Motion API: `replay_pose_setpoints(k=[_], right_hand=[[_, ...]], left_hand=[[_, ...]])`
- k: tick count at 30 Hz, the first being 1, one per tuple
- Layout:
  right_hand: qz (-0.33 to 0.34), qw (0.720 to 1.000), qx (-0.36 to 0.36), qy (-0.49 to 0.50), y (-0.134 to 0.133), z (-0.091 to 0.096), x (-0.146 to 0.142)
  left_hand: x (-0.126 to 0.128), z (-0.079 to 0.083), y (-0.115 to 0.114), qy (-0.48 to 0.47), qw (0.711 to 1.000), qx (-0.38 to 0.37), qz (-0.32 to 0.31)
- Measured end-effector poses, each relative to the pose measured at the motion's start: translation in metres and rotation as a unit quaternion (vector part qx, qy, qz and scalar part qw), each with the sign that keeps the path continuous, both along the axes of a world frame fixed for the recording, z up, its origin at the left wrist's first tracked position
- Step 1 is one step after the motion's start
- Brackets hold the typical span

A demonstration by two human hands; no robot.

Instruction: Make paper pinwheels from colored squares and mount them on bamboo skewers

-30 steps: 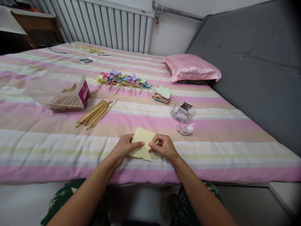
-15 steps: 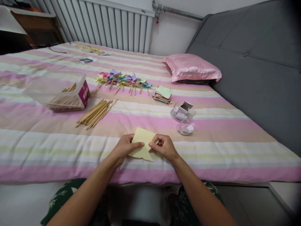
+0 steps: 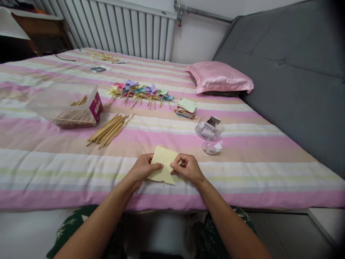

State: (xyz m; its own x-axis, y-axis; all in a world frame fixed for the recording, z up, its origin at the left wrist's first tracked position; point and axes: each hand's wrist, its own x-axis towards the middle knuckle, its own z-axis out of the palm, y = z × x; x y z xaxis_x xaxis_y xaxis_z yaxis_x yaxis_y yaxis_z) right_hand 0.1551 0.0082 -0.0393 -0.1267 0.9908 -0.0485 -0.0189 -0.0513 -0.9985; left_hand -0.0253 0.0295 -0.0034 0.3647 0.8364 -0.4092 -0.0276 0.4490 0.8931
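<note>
Along a pink-striped fabric bedspread's near edge (image 3: 242, 198), the left hand (image 3: 142, 168) and right hand (image 3: 188, 167) pinch a pale-yellow slit paper sheet (image 3: 164, 157), unassembled. Beyond lie finished multicoloured paper pinwheels (image 3: 140, 91) (on brown wooden sticks (image 3: 161, 103)) and stacked, unworked coloured paper squares (image 3: 188, 105).

A white radiator (image 3: 141, 34) lines the pale wall (image 3: 199, 43), a grey pipe (image 3: 207, 13) beside it. A padded grey headboard (image 3: 291, 72) flanks the striped bed (image 3: 256, 151); a brown table (image 3: 40, 28) stands far left.
</note>
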Motion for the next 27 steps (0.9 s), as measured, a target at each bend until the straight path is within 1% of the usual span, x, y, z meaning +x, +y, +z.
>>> replay_pose_setpoints(k=[7,17,27], right_hand=[[0.004,1.000,-0.005,0.003,-0.0003,0.0015,-0.0003],[0.006,1.000,-0.001,0.005,-0.0003,0.0013,-0.0002],[0.005,1.000,0.001,0.008,-0.0006,0.0030,-0.0009]], left_hand=[[-0.0005,-0.0007,0.0000,-0.008,1.000,0.000,0.000],[0.0014,0.0019,-0.0018,0.007,1.000,-0.004,0.008],[0.0015,0.0007,-0.0013,0.017,1.000,0.000,0.011]])
